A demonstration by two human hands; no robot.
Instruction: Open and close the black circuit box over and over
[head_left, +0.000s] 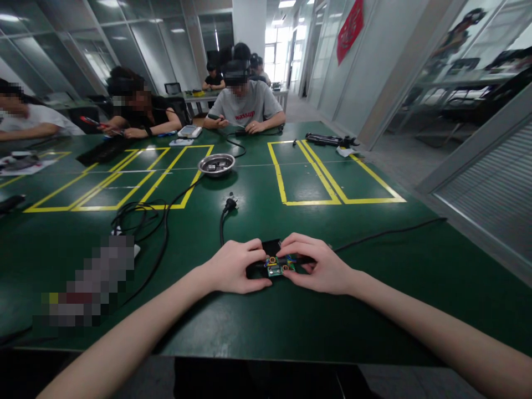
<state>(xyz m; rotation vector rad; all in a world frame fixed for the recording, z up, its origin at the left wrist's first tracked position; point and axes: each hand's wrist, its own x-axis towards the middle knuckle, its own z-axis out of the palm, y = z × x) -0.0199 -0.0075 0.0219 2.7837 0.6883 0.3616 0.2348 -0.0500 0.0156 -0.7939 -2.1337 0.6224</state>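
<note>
Close in front of me, a small green circuit board (274,271) with copper coils and coloured wires lies between my hands. A black casing piece (271,244) shows just behind it. My left hand (235,267) curls round the left end of the board, fingertips on top and thumb at the near side. From the right, my right hand (322,265) grips the other end, its fingers bent over the board. Fingers partly hide both ends. A black power plug (230,204) stands on its cord beyond my left hand. Another black cable (386,230) runs off right from the board.
On the green table (233,327) stands a metal bowl (216,165) holding small metal parts. Coiled black cable (141,216) and a blurred-out object (91,282) lie left. A black tripod-like item (330,139) is far right. Several people sit across the table.
</note>
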